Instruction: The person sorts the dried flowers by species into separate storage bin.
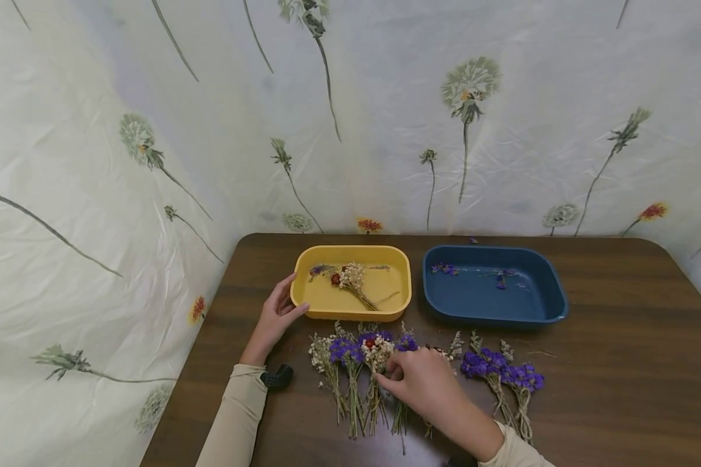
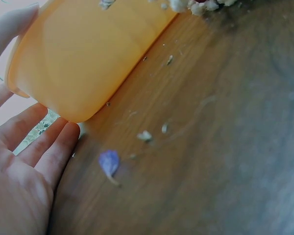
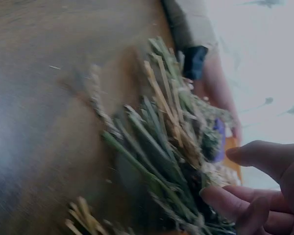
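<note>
Yellow, smooth, round-cornered tray touches the left hand, fingers apart; right hand, thumb off its fingers, beside a white-and-red dried-flower bunch.

A pale grey-white, glossy sheet printed with flowers covers the far side of the scene, and the same patterned covering spreads across the left and shows at the far right. Its print carries large green-and-white dandelion heads on long thin dark stems, with small orange-red blossoms low down. Creases wrinkle the left part, where soft light glints. In front stands a dark brown wood-grain table with rounded far corners, its surface catching a bluish-white sheen in the left wrist view.
</note>
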A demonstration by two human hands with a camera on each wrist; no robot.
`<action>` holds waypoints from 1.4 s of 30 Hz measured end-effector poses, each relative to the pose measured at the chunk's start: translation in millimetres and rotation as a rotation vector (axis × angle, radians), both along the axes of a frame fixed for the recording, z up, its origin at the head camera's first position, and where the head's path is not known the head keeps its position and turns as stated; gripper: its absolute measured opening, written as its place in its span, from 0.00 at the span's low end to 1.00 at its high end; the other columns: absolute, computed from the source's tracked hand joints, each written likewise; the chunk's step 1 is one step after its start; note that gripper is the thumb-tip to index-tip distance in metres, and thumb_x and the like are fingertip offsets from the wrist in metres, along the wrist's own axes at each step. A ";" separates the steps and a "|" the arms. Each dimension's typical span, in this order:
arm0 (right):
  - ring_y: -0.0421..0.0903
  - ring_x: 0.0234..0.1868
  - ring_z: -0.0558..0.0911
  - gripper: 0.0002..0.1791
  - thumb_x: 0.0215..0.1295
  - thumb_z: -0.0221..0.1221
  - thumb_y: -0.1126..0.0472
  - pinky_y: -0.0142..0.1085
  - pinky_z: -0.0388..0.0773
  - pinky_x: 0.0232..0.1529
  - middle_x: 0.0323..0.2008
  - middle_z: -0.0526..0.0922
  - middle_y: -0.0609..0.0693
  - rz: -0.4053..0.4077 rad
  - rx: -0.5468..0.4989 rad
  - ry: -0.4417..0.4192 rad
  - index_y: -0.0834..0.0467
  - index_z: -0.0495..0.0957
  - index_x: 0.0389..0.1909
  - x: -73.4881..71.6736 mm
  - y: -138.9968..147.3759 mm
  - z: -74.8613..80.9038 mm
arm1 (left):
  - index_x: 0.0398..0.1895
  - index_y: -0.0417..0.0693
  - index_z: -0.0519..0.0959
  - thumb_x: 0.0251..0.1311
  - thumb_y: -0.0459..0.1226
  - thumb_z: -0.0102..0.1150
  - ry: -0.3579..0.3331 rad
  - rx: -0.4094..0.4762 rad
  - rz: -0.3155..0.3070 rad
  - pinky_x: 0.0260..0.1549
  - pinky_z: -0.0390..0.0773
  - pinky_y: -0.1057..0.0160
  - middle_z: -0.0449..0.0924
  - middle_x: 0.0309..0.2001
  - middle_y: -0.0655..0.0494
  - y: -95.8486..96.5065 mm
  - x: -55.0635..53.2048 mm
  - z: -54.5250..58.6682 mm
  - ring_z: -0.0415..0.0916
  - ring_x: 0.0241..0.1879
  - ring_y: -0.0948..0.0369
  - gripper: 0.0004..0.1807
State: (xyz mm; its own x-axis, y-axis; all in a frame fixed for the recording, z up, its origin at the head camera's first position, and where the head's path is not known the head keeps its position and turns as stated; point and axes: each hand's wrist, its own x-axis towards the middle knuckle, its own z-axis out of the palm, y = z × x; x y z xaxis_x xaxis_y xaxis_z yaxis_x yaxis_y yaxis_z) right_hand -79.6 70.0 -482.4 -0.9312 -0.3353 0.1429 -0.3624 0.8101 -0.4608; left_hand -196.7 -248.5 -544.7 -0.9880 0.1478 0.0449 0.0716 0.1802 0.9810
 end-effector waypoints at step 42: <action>0.38 0.10 0.78 0.13 0.58 0.74 0.49 0.33 0.76 0.19 0.13 0.83 0.40 -0.025 -0.336 -0.434 0.49 0.86 0.20 -1.2 -3.4 -21.5 | 0.82 0.57 0.58 0.70 0.37 0.65 0.020 0.003 0.000 0.72 0.67 0.43 0.59 0.80 0.46 0.7 -0.3 0.1 0.64 0.76 0.46 0.41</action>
